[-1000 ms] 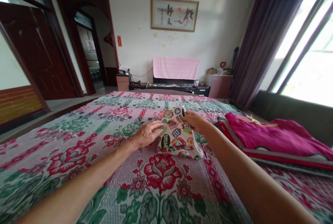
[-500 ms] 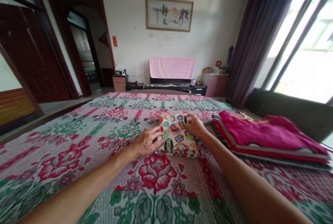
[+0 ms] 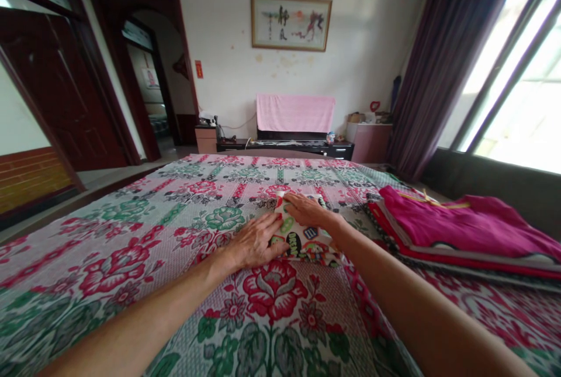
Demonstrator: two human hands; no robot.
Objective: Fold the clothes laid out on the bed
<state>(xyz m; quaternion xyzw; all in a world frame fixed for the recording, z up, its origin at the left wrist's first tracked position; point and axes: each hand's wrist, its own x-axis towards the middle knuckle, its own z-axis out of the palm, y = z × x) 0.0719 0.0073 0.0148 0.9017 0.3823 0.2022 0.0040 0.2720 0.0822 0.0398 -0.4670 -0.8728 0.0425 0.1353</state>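
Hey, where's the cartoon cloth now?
Near the head view's middle, the cartoon cloth lies on the flowered bedspread, partly under the right hand, left of the stacked clothes.

The cloth (image 3: 307, 238) is cream with multicoloured prints. The bedspread (image 3: 114, 266) is red-and-green floral; at three o'clock, a garment (image 3: 477, 226) is magenta.

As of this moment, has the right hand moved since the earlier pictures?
Yes. Judged against the large red rose on the floral bedspread, the right hand has shifted left, from the right edge of the cartoon-print cloth onto its top.
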